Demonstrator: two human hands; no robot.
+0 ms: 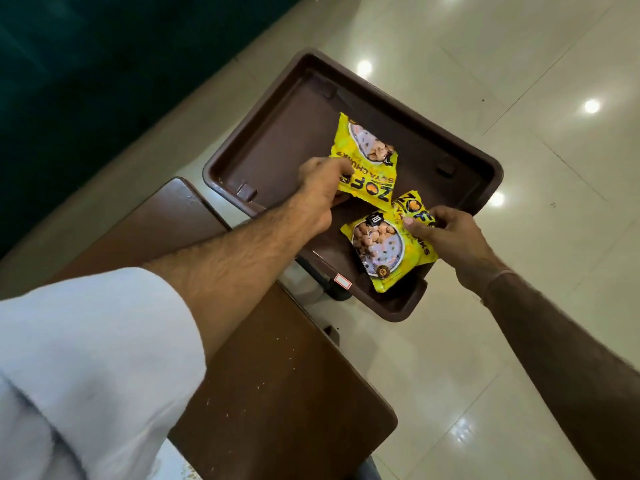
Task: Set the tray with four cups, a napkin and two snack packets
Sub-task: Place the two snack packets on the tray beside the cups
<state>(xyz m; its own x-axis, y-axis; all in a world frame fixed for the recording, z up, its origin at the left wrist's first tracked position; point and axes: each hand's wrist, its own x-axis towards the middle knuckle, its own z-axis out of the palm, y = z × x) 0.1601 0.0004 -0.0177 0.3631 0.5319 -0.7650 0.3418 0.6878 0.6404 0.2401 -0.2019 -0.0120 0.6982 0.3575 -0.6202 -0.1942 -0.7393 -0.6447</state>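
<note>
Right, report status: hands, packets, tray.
Left hand grips far packet. Right hand grips near packet. Both over brown tray. No cups or napkin visible. Nothing blocking.

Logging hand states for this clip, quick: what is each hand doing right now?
Left hand: closed on the far snack packet, over the tray.
Right hand: closed on the near snack packet.

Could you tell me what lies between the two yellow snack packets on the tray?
Nothing, in the head view: the far packet and near packet almost meet, corner to corner, over the brown tray.
</note>
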